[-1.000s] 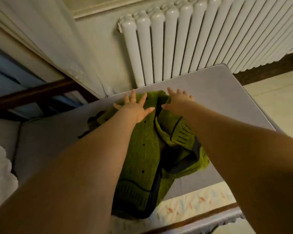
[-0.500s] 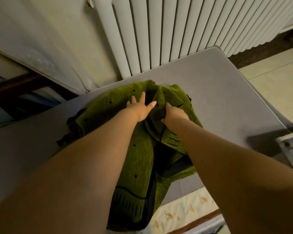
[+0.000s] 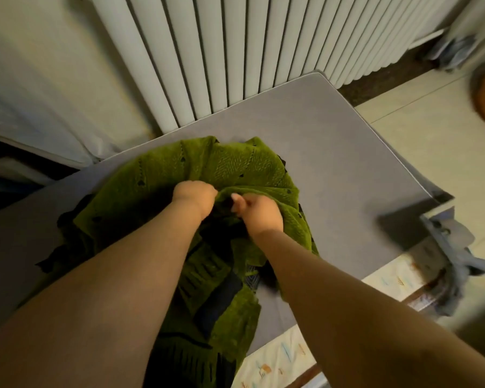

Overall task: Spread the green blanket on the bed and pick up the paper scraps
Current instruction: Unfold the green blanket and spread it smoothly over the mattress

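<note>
From the head view, I see the knitted green blanket with dark trim (image 3: 221,175) lying bunched on the grey bed mattress (image 3: 333,141), short of the white ribbed radiator (image 3: 235,51). My left hand (image 3: 195,196) and right hand (image 3: 259,211) have their fingers closed on one fold, likely to pull it apart. No paper scraps show.

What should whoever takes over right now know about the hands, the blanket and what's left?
Left hand: shut grip on the green blanket.
Right hand: shut grip on the same fold, right beside the left.
Blanket: bunched in a heap on the grey mattress near the radiator.
Done: blanket gripped.
Left: spread it flat; pick up paper scraps, none in view.
</note>
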A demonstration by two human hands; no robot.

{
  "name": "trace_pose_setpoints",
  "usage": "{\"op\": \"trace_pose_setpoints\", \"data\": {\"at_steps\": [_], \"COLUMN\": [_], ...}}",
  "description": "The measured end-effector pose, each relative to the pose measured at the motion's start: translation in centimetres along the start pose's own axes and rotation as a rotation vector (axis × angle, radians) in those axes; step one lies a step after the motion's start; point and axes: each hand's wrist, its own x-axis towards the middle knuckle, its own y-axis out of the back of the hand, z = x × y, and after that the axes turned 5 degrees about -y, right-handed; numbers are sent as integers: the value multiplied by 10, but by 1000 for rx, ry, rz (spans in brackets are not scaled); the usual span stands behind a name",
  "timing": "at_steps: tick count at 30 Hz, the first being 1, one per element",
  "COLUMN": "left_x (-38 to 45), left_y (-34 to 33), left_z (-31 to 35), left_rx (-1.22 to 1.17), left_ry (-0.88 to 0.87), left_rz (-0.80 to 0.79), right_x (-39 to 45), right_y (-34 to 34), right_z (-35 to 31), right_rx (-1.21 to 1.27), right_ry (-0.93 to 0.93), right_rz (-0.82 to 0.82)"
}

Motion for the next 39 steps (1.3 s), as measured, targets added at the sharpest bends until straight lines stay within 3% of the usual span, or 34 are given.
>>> {"op": "trace_pose_setpoints", "data": {"at_steps": [2,4,8,11,13,16,19,21,24,27,30,32,34,36,39], "left_x": [-2,-6,1,8,15,28,36,39,45,52,49,49,52,55,55], "left_y": [-10,-15,-13,-6,-4,-6,-4,-1,4,3,-7,-14,-18,-17,-19], "left_z": [3,10,21,26,29,34,45,55,68,72,70,70,68,61,47], "left_rx": [122,186,325,222,-5,-365,-446,-517,-515,-442,-232,-153,-397,-821,-1403], "left_ry": [-25,-30,-115,9,49,149,95,52,-19,-11,1,14,78,172,307], "left_rz": [-125,-285,-633,-756,-630,-315,-112,-63,-37,-94,-73,-17,22,42,110], "right_x": [6,14,30,35,37,37,37,37,37,36,35,40,57,73,79], "right_y": [9,15,14,9,5,6,13,16,22,24,22,19,16,14,8], "right_z": [20,38,66,80,90,96,95,91,80,77,88,94,100,109,115], "right_rx": [32,-36,-83,-22,-36,138,84,42,166,229,324,492,458,170,-118], "right_ry": [-135,-279,-644,-610,-592,-732,-705,-585,-381,-257,-330,-427,-470,-501,-541], "right_rz": [283,396,131,-81,-84,-41,-202,-185,-235,-464,-663,-592,-323,-153,-375]}}
